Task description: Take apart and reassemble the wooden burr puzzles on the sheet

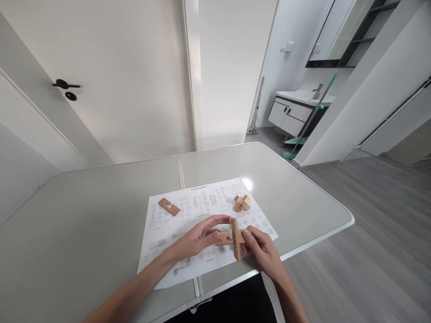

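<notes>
Both my hands hold a wooden cross-shaped puzzle assembly (232,237) just above a printed instruction sheet (198,211). My left hand (197,238) pinches the flat horizontal piece from the left. My right hand (261,249) grips the assembly's right end beside the upright bar. A loose notched wooden piece (169,206) lies on the sheet at the far left. A small assembled wooden cluster (243,202) lies on the sheet at the far right.
The sheet lies on a grey folding table (84,224) with a centre seam and a rounded right corner (346,217). A white door with a black handle (65,84) stands behind. A mop and dustpan (296,146) lean by the bathroom cabinet.
</notes>
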`<state>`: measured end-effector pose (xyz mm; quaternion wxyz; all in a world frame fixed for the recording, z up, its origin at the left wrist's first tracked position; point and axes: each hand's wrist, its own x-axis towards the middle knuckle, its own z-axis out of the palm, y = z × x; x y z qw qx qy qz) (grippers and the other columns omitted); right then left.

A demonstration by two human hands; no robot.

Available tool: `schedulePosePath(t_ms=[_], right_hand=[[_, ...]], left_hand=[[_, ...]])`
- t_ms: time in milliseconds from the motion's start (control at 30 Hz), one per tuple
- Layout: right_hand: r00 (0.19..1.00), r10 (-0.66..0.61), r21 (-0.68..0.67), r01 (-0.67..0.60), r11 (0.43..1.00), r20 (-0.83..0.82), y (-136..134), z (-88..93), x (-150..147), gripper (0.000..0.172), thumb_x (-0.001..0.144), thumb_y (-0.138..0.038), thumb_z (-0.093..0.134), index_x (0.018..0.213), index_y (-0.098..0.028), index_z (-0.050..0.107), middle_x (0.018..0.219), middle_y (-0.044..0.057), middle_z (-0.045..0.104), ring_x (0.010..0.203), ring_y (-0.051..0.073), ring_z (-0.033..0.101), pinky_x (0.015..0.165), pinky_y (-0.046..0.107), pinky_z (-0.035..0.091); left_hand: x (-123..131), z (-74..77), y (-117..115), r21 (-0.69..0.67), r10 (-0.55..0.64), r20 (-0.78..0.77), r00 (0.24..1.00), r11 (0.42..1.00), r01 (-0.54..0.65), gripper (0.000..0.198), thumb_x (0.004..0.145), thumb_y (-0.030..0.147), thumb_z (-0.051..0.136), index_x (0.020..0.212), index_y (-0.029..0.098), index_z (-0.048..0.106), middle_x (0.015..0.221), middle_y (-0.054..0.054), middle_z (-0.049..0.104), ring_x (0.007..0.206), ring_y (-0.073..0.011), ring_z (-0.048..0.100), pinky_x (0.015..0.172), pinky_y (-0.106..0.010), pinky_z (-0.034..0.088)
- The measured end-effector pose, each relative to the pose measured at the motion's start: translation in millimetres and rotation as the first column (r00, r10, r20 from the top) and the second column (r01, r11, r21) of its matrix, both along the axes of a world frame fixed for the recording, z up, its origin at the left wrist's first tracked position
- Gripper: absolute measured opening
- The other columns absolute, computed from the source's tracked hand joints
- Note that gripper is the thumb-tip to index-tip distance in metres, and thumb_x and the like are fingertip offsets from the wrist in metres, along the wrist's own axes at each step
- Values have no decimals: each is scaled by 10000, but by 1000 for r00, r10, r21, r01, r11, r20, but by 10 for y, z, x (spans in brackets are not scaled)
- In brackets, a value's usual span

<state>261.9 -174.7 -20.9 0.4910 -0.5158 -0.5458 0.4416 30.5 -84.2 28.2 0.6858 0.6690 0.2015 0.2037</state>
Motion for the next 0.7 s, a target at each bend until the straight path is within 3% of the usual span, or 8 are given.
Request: schedulePosePath(t_ms=[133,400,567,700], right_hand=[[998,-7,-5,6,1000,-57,9,-4,3,512,1055,-586,496,700,-217,514,621,-13,571,608,155,514,637,283,399],[992,-20,1,20,1000,-121,10,29,17,525,1045,-615,491,700,-220,500,619,-18,565,598,151,512,625,273,414],[994,-37,0,37,999,-105,18,24,36,536,1048,-615,483,684,-222,495,610,-12,578,600,153,510,633,278,410],[993,-26,-9,25,1000,-111,29,16,37,533,1050,-613,482,686,-223,493,609,-10,584,599,153,501,639,283,409]], left_hand=[[182,-27,33,-147,-77,137,988,984,97,659,986,579,630,1562,308,462,1612,-188,470,1442,-379,511,1192,-570,356],[305,-174,40,-359,-141,364,921,891,279,755,912,557,742,1552,256,481,1662,-252,346,1298,-400,633,1089,-583,459],[303,-185,33,-393,-87,355,931,889,233,677,907,454,790,1506,259,541,1579,-213,471,1234,-342,666,1046,-495,495],[299,-178,12,-419,-61,310,949,887,194,696,866,475,826,1480,264,574,1482,-183,564,1143,-298,697,1021,-454,500]])
